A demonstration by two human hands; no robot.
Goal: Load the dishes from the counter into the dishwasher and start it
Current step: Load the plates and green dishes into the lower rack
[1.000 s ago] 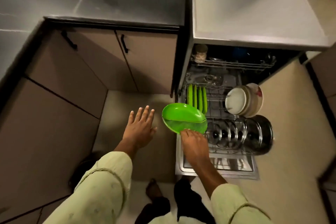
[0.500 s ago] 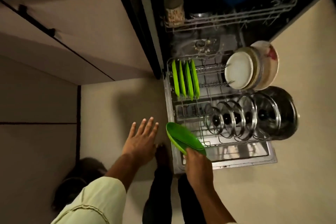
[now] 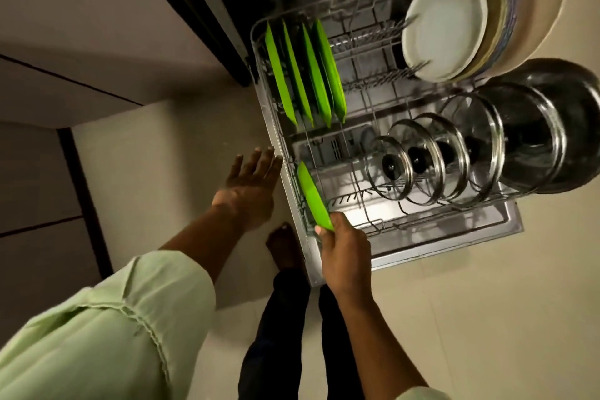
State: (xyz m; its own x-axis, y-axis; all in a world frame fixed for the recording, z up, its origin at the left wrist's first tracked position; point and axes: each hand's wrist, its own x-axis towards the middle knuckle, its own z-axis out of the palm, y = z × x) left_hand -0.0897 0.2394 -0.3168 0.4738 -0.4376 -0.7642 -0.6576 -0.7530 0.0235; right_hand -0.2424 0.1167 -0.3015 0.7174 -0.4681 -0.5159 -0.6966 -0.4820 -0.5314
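While the right hand pinches the near edge of a green plate between thumb and curled fingers, that plate stands on edge in the front-left corner of the lower rack. It lies close along the rack's left wall and seems to be part-way down between the wires. Whether its lower edge is seated in a slot cannot be told from this angle. The left hand holds nothing. Its fingers are straight and spread, and it hovers over the floor just beside the rack's left rim, fingertips near the wire, though contact cannot be made out.

Judged from how the rack looks, the loading is well along. Four matching green plates stand in a row in the rear-left tines. White plates and bowls lean together at the rear right. A line of glass lids runs across the front and ends at a large steel pot by the right edge. The plate in hand appears to be one of the later pieces to go in.

The counter is out of view, so how many dishes wait there cannot be said. What plainly remains is to release this plate once it sits steady, bring any dishes left over, slide the rack in, lift the dishwasher door shut and start the machine. The controls are not visible here, so nothing can be said of them.
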